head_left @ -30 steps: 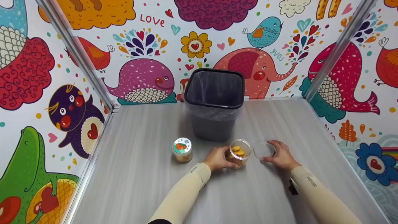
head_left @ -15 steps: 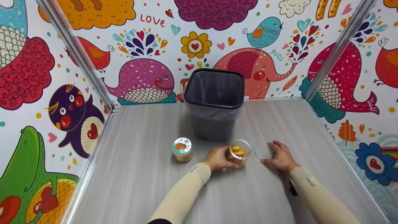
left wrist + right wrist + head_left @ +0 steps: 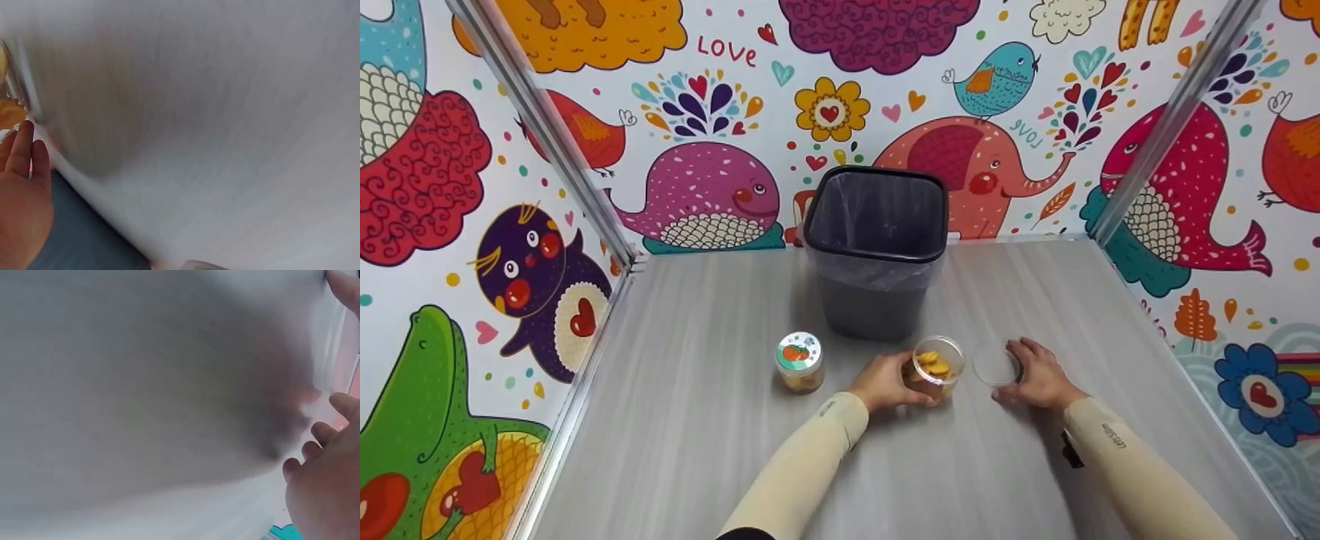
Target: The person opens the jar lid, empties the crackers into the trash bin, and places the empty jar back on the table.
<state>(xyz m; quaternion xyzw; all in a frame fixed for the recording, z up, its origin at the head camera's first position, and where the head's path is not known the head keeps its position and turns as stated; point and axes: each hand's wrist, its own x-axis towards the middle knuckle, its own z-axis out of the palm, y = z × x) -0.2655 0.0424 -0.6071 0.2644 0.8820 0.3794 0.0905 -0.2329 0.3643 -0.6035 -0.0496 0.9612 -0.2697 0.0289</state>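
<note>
In the head view my left hand (image 3: 887, 381) grips a clear plastic jar (image 3: 936, 388), thumb at the near side and fingers behind it. The jar is uncovered and holds yellow snack pieces (image 3: 934, 363). To its right a clear round lid (image 3: 994, 365) lies flat on the table. My right hand (image 3: 1041, 376) is beside the lid's right edge, thumb and fingers spread apart around that side. The right wrist view shows these fingers (image 3: 323, 433) close over the table. Farther left stands a second jar (image 3: 801, 375), capped by a lid with an orange fruit picture.
A dark bin (image 3: 874, 292) lined with a clear bag stands behind the jars, near the back wall. The grey table (image 3: 697, 450) is bounded by printed cartoon panels (image 3: 720, 187) and metal posts (image 3: 547, 142) at the corners.
My right thumb and fingers have shifted slightly right, off the lid's edge, and the lid lies on the table. My left hand and its jar have stayed in place.
</note>
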